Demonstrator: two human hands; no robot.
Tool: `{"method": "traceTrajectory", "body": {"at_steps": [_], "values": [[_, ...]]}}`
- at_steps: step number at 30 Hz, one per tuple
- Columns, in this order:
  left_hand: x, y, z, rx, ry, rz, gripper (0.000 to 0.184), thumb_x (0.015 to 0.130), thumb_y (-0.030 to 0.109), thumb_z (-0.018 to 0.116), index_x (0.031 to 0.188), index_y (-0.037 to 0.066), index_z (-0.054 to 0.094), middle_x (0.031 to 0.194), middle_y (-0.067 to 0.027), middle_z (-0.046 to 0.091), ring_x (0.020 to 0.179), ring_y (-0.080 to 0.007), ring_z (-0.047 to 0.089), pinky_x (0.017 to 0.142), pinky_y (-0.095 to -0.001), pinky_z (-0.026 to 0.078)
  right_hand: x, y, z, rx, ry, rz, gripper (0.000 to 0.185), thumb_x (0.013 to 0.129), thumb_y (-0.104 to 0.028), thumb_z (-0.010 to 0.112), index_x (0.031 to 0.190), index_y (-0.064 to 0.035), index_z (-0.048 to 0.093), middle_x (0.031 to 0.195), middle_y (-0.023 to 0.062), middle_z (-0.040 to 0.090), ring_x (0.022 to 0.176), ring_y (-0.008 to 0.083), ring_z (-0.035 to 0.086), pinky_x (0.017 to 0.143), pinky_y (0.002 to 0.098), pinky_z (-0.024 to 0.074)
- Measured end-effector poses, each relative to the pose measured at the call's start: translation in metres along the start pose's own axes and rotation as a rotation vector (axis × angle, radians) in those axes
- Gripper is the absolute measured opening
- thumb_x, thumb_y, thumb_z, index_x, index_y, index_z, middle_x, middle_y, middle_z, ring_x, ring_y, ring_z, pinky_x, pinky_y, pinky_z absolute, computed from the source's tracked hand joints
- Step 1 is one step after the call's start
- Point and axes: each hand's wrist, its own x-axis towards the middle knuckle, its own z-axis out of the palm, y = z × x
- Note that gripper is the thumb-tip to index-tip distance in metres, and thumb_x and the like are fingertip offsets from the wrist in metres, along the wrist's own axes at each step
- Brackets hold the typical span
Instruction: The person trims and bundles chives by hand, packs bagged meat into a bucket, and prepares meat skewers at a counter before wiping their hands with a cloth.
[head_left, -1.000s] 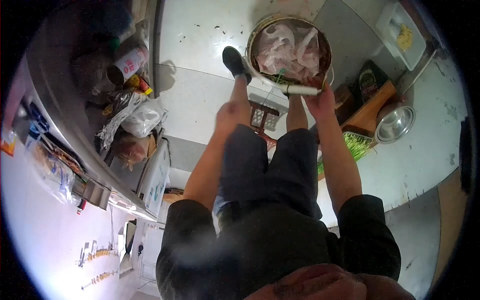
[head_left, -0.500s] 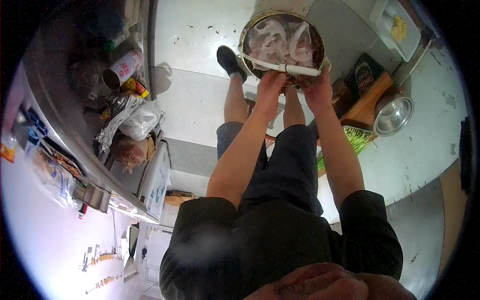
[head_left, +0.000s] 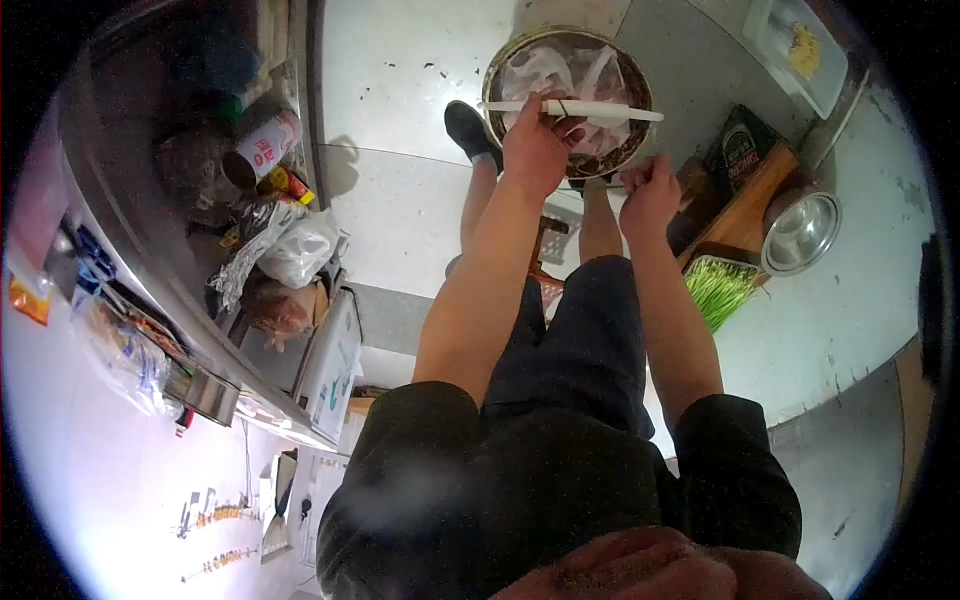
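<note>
the floor (head_left: 380, 215) is laid in smooth grey tiles, dark flecks scattered on it. at left, the counter (head_left: 130, 255) is edged in dull metal and crowded with wrinkled bags and a printed cylinder (head_left: 268, 145). the bucket (head_left: 490, 78) is round, stained brown around the rim, and is set over the floor ahead of the legs; pale, crumpled plastic (head_left: 535, 72) is packed inside. at far right, a white rectangular tray (head_left: 827, 100) is seen, a yellow lump in it. a shiny round metal bowl (head_left: 802, 232) is placed beside thin green stems (head_left: 720, 290). the straight white handle (head_left: 600, 110) is raised across the bucket mouth.
left arm is extended forward; handle is grasped by the left grip (head_left: 538, 145), fingers bent over it. right elbow is slightly bent; right grip (head_left: 650, 195) is released, loosely curled, just beside the rim.
</note>
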Motion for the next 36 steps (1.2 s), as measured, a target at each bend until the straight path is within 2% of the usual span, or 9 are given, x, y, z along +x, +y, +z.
{"method": "traceTrajectory", "body": {"at_steps": [3, 6, 9, 12, 15, 18, 21, 30, 36], "values": [[0.009, 0.001, -0.005, 0.003, 0.016, 0.023, 0.031, 0.095, 0.033, 0.046, 0.113, 0.01, 0.057, 0.107, -0.0051, 0.055, 0.101, -0.0244, 0.049, 0.091, -0.0423, 0.037, 0.009, -0.004, 0.002, 0.311, -0.027, -0.006, 0.028, 0.096, -0.03, 0.046, 0.086, -0.0046, 0.05, 0.073, 0.0038, 0.046, 0.067, 0.0154, 0.044, 0.06, 0.0323, 0.0369], [0.01, 0.001, -0.003, 0.011, 0.009, 0.071, 0.026, 0.094, 0.028, 0.05, 0.112, 0.01, 0.057, 0.107, -0.0046, 0.055, 0.1, -0.0232, 0.049, 0.091, -0.0413, 0.037, 0.068, 0.035, -0.011, 0.021, 0.119, 0.163, 0.031, 0.094, -0.029, 0.048, 0.103, 0.0002, 0.053, 0.089, 0.0078, 0.055, 0.083, 0.0203, 0.051, 0.072, 0.0334, 0.0408], [0.012, 0.0, -0.003, -0.005, -0.012, 0.091, 0.024, 0.093, 0.024, 0.053, 0.113, 0.01, 0.057, 0.108, -0.0041, 0.055, 0.098, -0.0221, 0.049, 0.091, -0.0406, 0.037, 0.097, 0.058, -0.033, -0.544, 0.073, -0.09, 0.04, 0.09, -0.03, 0.054, 0.114, 0.0025, 0.051, 0.106, 0.0125, 0.057, 0.102, 0.0248, 0.051, 0.086, 0.0335, 0.0393], [0.013, -0.002, -0.003, -0.039, 0.017, 0.08, 0.027, 0.092, 0.018, 0.053, 0.117, 0.01, 0.052, 0.108, -0.0063, 0.057, 0.1, -0.022, 0.051, 0.089, -0.0396, 0.039, 0.032, -0.005, -0.005, -0.917, 0.1, -0.595, 0.051, 0.086, -0.036, 0.059, 0.122, -0.0003, 0.05, 0.12, 0.0237, 0.048, 0.112, 0.0341, 0.048, 0.095, 0.0465, 0.039], [0.003, -0.009, -0.003, -0.079, 0.006, 0.069, 0.031, 0.091, 0.016, 0.052, 0.121, 0.011, 0.047, 0.111, -0.0085, 0.058, 0.101, -0.0226, 0.052, 0.087, -0.0394, 0.04, 0.028, -0.023, 0.004, -1.182, -0.064, -1.161, 0.039, 0.08, -0.027, 0.064, 0.111, -0.0037, 0.056, 0.115, 0.0147, 0.055, 0.113, 0.0302, 0.047, 0.096, 0.0415, 0.0342], [-0.004, -0.008, -0.008, -0.089, -0.07, 0.059, 0.031, 0.092, 0.015, 0.051, 0.122, 0.012, 0.046, 0.117, -0.0101, 0.056, 0.103, -0.0239, 0.052, 0.087, -0.0395, 0.04, 0.029, -0.049, 0.027, -1.252, -0.471, -1.219, 0.033, 0.079, -0.028, 0.065, 0.104, -0.0068, 0.062, 0.119, 0.0129, 0.054, 0.116, 0.0335, 0.044, 0.097, 0.0461, 0.0329], [-0.006, -0.012, -0.019, -0.114, -0.128, 0.039, 0.033, 0.092, 0.014, 0.05, 0.124, 0.012, 0.044, 0.122, -0.0113, 0.054, 0.107, -0.0248, 0.051, 0.088, -0.0393, 0.04, 0.035, -0.038, 0.033, -1.392, -0.603, -0.994, 0.032, 0.079, -0.034, 0.064, 0.097, -0.0082, 0.066, 0.122, 0.0107, 0.054, 0.117, 0.0345, 0.043, 0.099, 0.0468, 0.0316], [-0.015, -0.004, -0.025, -0.078, -0.169, 0.05, 0.041, 0.093, 0.014, 0.049, 0.131, 0.01, 0.036, 0.129, -0.0112, 0.051, 0.113, -0.0222, 0.048, 0.09, -0.0361, 0.039, 0.023, -0.029, 0.049, -1.566, -0.653, -0.875, 0.036, 0.078, -0.042, 0.063, 0.098, -0.0122, 0.069, 0.12, 0.0097, 0.056, 0.117, 0.0309, 0.047, 0.102, 0.0443, 0.0294], [-0.012, -0.008, -0.03, 0.023, -0.178, 0.058, 0.038, 0.094, 0.014, 0.047, 0.13, 0.012, 0.037, 0.13, -0.0084, 0.049, 0.113, -0.0194, 0.047, 0.09, -0.0364, 0.039, 0.03, -0.036, 0.055, -1.468, -0.837, -0.904, 0.025, 0.078, -0.027, 0.064, 0.096, -0.01, 0.068, 0.114, 0.0082, 0.059, 0.111, 0.0286, 0.051, 0.096, 0.0422, 0.0374]]}}
